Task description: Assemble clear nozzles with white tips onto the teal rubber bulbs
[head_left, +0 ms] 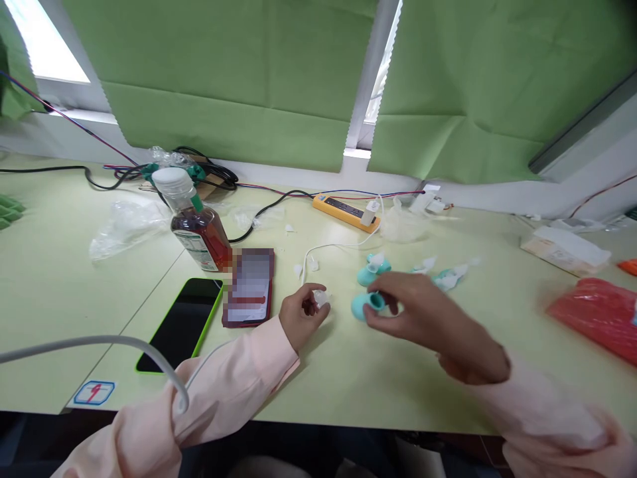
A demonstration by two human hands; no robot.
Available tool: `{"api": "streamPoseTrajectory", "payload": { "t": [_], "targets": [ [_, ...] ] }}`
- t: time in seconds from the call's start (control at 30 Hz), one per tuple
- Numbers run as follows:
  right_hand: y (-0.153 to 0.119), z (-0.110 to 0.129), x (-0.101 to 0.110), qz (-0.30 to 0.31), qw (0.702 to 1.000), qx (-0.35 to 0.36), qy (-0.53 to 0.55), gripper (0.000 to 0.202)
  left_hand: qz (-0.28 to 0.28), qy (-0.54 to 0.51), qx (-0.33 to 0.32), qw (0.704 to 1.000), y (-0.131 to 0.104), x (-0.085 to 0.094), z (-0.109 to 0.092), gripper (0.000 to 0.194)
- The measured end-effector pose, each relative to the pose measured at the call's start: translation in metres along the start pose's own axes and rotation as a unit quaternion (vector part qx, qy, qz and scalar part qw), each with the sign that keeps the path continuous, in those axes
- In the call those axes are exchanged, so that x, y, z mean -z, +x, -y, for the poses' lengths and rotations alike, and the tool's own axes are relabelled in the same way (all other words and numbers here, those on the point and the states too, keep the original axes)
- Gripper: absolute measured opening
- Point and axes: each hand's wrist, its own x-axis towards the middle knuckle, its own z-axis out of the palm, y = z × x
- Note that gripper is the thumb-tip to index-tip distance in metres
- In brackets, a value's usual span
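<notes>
Between the thumb and fingers of my left hand [301, 315] is a small translucent white piece [321, 299], whose exact kind I cannot make out. My right hand [405, 309] pinches a small turquoise hollow piece [360, 307], rounded like a bulb, with its round opening turned up and to the right. Just behind it, more turquoise pieces [368, 275] lie on the table with a bit of white on them. Two small clear bits [313, 263] rest beyond my left hand. White and turquoise scraps [450, 275] are scattered behind my right hand.
Left of my hands lie a phone in a red case [249, 285] and a black phone with a green edge [182, 325]. A bottle of dark liquid [202, 232] stands behind them. A yellow power strip [346, 214] is at the back; a red plastic bag [597, 318] sits right.
</notes>
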Motion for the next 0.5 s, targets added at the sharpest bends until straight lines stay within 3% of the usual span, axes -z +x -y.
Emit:
{"api": "streamPoseTrajectory", "payload": {
  "t": [0.1,0.17,0.4,0.5],
  "targets": [
    [-0.008,-0.004,-0.051,0.064,0.998,-0.018,0.023,0.009,-0.003,-0.035,0.003,0.999,0.000,0.002,-0.003,0.022],
    [-0.012,-0.010,-0.072,0.063,0.995,-0.029,0.072,0.009,0.001,-0.058,0.009,0.998,-0.001,0.002,-0.004,0.022],
    [-0.027,-0.020,-0.109,-0.098,0.967,-0.009,0.235,0.028,0.007,-0.150,0.024,0.988,-0.001,0.001,-0.002,0.029],
    [-0.033,-0.014,-0.119,-0.093,0.954,-0.005,0.284,0.040,0.016,-0.127,0.000,0.992,-0.001,0.003,-0.002,0.028]
  ]
}}
